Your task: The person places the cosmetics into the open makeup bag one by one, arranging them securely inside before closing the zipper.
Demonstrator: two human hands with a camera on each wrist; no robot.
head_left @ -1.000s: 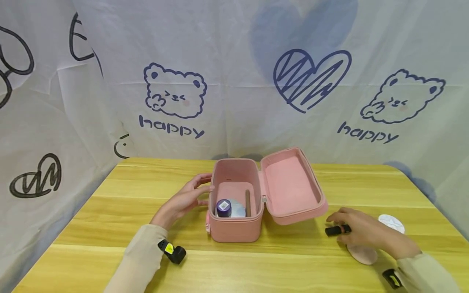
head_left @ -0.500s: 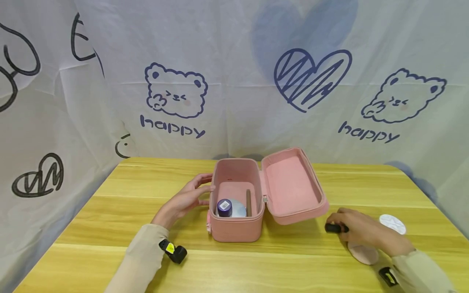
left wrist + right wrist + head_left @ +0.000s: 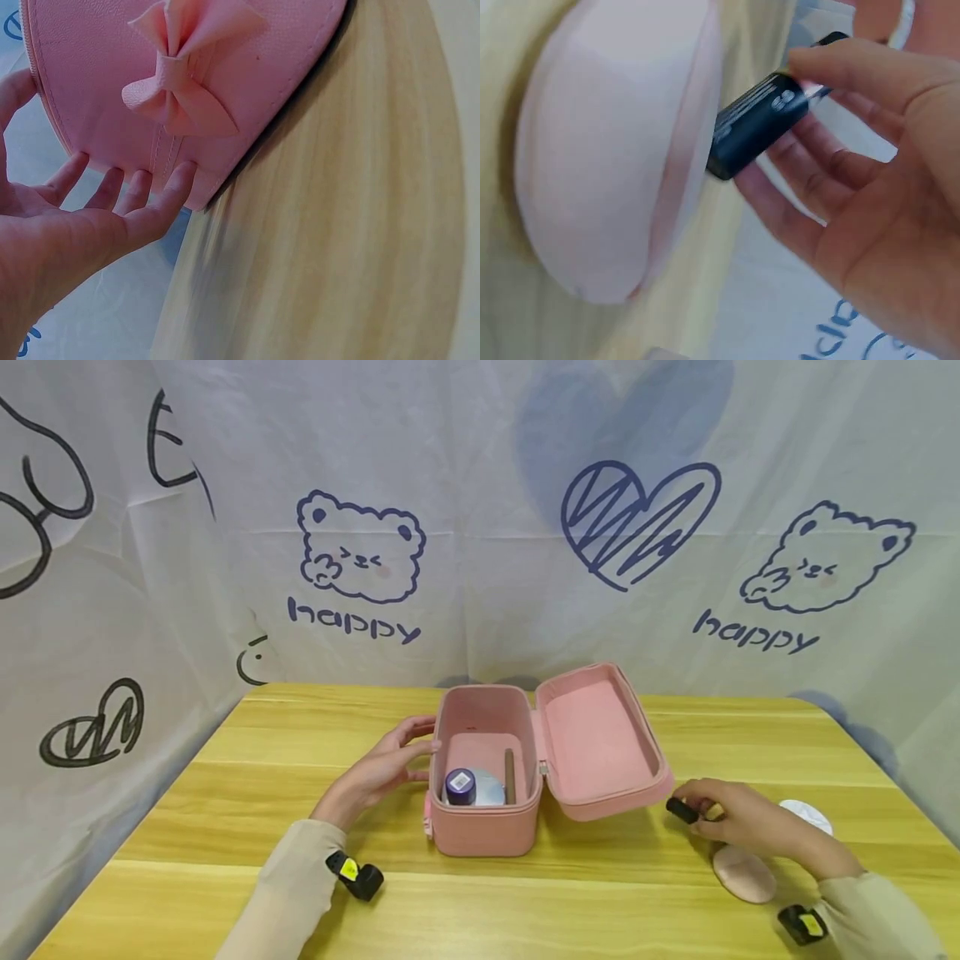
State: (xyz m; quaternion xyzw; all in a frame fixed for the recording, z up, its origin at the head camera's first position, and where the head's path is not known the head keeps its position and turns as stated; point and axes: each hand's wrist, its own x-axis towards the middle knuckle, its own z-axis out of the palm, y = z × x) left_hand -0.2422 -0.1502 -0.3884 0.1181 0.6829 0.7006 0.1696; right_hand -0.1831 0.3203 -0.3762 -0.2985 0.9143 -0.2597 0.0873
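My right hand (image 3: 742,817) pinches a black lipstick tube (image 3: 682,811) between thumb and fingers, above the table. The right wrist view shows pale lettering on the black lipstick tube (image 3: 757,124). Just under this hand lies a pale pink, rounded puff (image 3: 744,874). A pink case (image 3: 483,831) stands open at the middle, its lid (image 3: 600,735) swung to the right. On the case's left side my left hand (image 3: 382,766) rests with fingertips against the wall; a pink bow (image 3: 176,82) sits near those fingers.
Inside the case are a purple-capped container (image 3: 461,787), a silvery round item (image 3: 489,791) and a thin brown stick (image 3: 510,775). A white disc (image 3: 808,816) lies behind the right forearm. A printed cloth (image 3: 495,527) hangs behind the wooden table (image 3: 600,902).
My right hand has lifted a little and the lipstick tube has tilted, its outer end now higher. More of the pale pink puff shows. The left hand and case have stayed put.
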